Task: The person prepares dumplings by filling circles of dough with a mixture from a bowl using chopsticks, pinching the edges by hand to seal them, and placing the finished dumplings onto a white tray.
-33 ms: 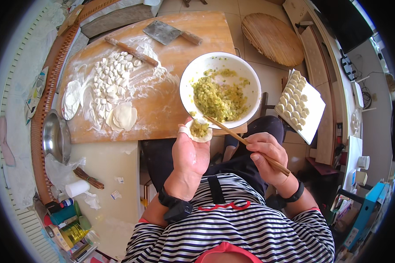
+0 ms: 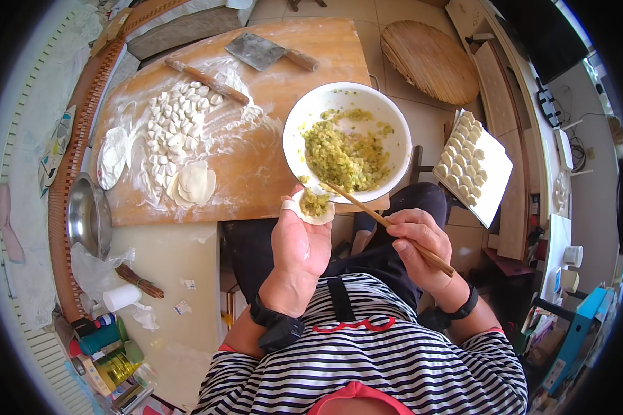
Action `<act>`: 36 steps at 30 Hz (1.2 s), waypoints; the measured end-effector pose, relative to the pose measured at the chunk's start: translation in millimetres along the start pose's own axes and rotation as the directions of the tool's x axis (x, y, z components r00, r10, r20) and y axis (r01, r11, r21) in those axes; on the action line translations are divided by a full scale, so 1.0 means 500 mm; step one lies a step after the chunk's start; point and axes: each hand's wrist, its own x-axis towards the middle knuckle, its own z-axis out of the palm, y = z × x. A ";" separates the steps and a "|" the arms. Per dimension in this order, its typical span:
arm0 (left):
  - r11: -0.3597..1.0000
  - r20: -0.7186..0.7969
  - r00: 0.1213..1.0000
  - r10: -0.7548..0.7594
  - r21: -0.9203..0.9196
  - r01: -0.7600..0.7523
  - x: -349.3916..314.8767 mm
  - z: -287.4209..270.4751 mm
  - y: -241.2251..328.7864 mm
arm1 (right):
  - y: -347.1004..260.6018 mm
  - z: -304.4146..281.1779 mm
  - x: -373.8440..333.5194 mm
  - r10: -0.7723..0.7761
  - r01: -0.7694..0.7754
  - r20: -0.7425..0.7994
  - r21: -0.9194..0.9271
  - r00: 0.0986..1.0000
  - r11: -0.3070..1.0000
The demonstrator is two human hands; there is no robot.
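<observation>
Filling step in hand: left hand (image 2: 299,243) cups a round white dough wrapper (image 2: 310,208) just below the white bowl of green-yellow filling (image 2: 347,140); right hand (image 2: 415,249) pinches wooden chopsticks (image 2: 387,223), tips on the wrapper's filling; next move likely calls for folding and sealing.

Left hand (image 2: 299,243) cups filled wrapper (image 2: 310,206); right hand (image 2: 417,243) holds chopsticks (image 2: 381,221).

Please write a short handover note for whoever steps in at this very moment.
Left hand: cups a wrapper with filling on it, unsealed.
Right hand: holds chopsticks, tips at the wrapper.
Bowl of filling sits on the board.
Done: rows of dumplings on the tray to the right.
Left: dough pieces and a stack of rolled wrappers on the board.
</observation>
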 end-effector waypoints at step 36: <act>0.991 0.414 0.905 0.096 -0.127 -0.047 0.012 0.044 0.091 | 0.091 0.003 0.123 -0.008 0.142 0.215 -0.617 0.977 0.774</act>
